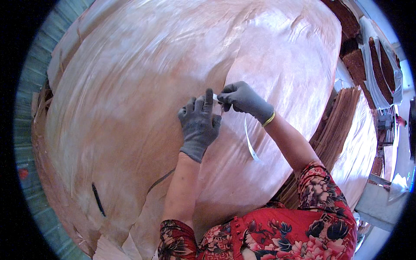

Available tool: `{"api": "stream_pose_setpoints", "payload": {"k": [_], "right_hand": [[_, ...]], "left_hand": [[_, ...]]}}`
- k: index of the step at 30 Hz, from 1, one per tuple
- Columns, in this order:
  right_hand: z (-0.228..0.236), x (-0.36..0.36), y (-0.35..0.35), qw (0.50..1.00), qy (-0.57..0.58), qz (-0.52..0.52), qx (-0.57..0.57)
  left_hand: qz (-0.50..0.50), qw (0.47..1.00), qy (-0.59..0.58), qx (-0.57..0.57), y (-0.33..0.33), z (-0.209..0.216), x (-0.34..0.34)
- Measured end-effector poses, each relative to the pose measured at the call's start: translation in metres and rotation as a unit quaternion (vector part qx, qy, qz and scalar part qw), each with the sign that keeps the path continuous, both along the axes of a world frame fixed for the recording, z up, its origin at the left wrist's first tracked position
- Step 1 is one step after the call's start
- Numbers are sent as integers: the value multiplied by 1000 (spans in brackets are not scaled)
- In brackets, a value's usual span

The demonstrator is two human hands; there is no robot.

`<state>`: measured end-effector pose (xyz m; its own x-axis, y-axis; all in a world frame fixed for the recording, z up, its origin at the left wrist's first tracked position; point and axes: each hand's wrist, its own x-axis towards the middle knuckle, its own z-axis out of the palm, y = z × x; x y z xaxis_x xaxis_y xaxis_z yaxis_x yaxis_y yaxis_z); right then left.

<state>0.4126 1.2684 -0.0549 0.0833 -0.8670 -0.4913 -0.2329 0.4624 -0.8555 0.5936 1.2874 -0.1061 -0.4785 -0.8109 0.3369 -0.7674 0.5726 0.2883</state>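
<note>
A large, thin pinkish-tan sheet of wood veneer (125,117) lies in front of me, wavy and creased. My left hand (198,128), in a grey glove, rests on it with the fingers stretched out, the index fingertip beside a short white piece at the right fingers. My right hand (248,102), gloved alike with a yellow cuff edge, pinches the end of a white tape strip (250,143). The strip's loose part curls below that hand, with small holes along it. An overlapping edge or split runs upward from the fingertips. Another dark gap shows beside my left forearm.
A slim black tool (98,199) lies on the sheet at the lower left. Stacked brown veneer (336,128) stands at the right, with more dark bundles (356,69) behind. Torn veneer pieces (110,249) stick out at the lower left edge. Greenish flooring (32,117) borders the left.
</note>
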Motion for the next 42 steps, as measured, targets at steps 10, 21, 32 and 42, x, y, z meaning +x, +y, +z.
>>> {"api": "stream_pose_setpoints", "payload": {"k": [10,21,32,42], "right_hand": [[13,-4,12,989,142,35,8],[7,-19,18,951,292,104,-2],[6,-18,16,963,250,95,-9],[7,19,75,879,398,142,-219]], "left_hand": [[12,999,-39,19,2,9,-6],[26,997,-69,29,1,18,-11],[86,990,-84,67,-22,0,-46],[129,979,-118,102,-26,24,-47]]}}
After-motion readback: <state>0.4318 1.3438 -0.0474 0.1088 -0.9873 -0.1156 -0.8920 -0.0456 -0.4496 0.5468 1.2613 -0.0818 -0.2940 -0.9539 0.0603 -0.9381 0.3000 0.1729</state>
